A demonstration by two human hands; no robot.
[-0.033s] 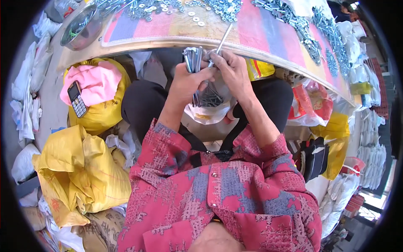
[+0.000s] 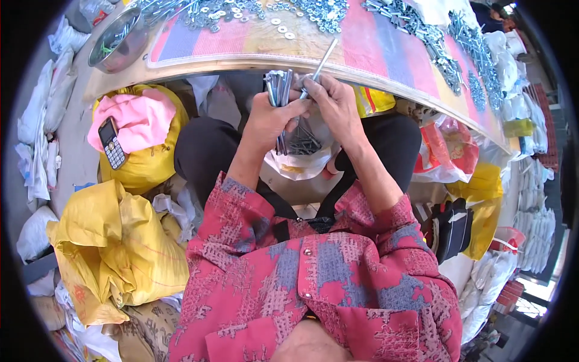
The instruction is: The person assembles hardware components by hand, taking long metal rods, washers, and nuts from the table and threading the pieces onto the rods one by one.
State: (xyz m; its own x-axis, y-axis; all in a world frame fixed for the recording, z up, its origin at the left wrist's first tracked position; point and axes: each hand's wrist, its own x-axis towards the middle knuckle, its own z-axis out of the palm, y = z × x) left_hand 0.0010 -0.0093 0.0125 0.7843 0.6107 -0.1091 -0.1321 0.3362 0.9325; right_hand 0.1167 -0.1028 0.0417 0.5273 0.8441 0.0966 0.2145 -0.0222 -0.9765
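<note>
My left hand [image 2: 268, 123] is wrapped round a bundle of long metal bolts [image 2: 277, 89], which stand roughly upright in its grip. Close beside it, my right hand [image 2: 339, 111] pinches one long metal rod, apparently a bolt [image 2: 326, 57], tilted up and to the right towards the table edge. The fingertips of both hands nearly meet, and the rod's lower end is hidden among them. Below the hands, between my knees, a white bag or lined container [image 2: 294, 169] holds more bolts [image 2: 304, 143].
Ahead is a table with a striped cloth [image 2: 362, 48]. On it lie washers [image 2: 289, 35], nuts [image 2: 325, 15], bolts [image 2: 416, 27] and a metal bowl [image 2: 120, 48]. Yellow sacks [image 2: 120, 241] and a phone [image 2: 112, 143] on pink cloth [image 2: 142, 120] sit at left.
The rod in my right hand has shifted slightly to the right and down, its tilt a little greater. My left hand keeps its bundle almost in place.
</note>
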